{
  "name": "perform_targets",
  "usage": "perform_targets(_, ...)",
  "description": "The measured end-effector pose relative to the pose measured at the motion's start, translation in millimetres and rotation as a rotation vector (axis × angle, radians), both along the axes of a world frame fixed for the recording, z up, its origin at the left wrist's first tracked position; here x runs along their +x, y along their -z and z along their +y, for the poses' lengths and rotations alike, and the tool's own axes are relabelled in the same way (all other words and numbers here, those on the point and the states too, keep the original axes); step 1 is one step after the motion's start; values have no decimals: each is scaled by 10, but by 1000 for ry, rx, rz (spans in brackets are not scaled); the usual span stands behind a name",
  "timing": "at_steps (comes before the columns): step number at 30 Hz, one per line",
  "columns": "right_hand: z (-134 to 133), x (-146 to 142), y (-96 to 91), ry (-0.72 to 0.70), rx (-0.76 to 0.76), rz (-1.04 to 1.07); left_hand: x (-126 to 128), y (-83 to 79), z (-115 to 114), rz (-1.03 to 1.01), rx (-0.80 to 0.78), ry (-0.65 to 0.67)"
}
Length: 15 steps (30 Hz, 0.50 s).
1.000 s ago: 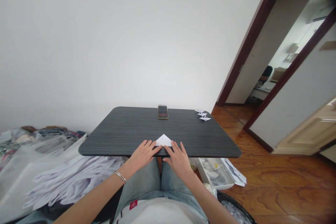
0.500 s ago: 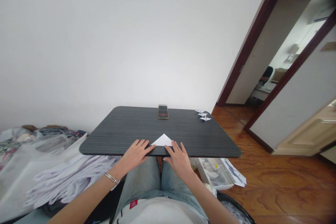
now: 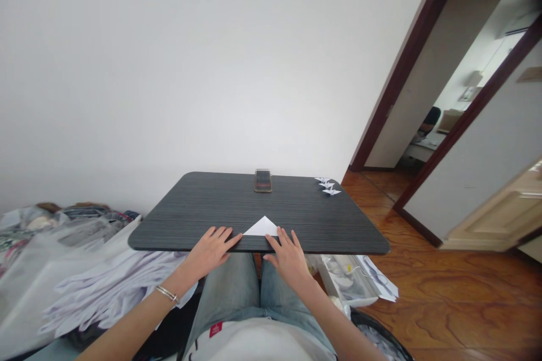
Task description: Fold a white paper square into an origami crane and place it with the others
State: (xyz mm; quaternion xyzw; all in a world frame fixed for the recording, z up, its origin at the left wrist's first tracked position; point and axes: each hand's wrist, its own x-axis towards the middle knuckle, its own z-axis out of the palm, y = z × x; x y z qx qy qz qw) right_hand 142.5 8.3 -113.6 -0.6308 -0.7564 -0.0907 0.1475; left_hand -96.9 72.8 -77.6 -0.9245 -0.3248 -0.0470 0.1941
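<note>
A white sheet of paper folded into a triangle (image 3: pixel 262 227) lies near the front edge of the dark table (image 3: pixel 203 197), its point facing away from me. My left hand (image 3: pixel 212 246) rests flat at the table's edge, fingers spread, the thumb at the paper's left corner. Over the paper's right corner lies my right hand (image 3: pixel 288 254), its fingers stretched out and its thumb on the lower fold. Part of that corner is hidden under the fingers.
Several small folded paper cranes (image 3: pixel 331 192) stand at the table's back right. A dark phone-like object on a stand (image 3: pixel 263 180) sits at the back middle. White cloth (image 3: pixel 114 287) is heaped at left; an open box (image 3: pixel 349 282) lies below right.
My left hand has slid left along the paper's lower edge to its left corner, uncovering more of the fold. My right hand has stayed in place.
</note>
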Motion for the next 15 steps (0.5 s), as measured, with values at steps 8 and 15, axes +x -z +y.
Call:
perform_targets(8, 7, -5, -9, -7, -1, -10, 203, 88, -78, -56, -51, 89)
perform_targets(15, 12, 17, -44, -31, -17, -26, 501, 299, -106, -84, -91, 125)
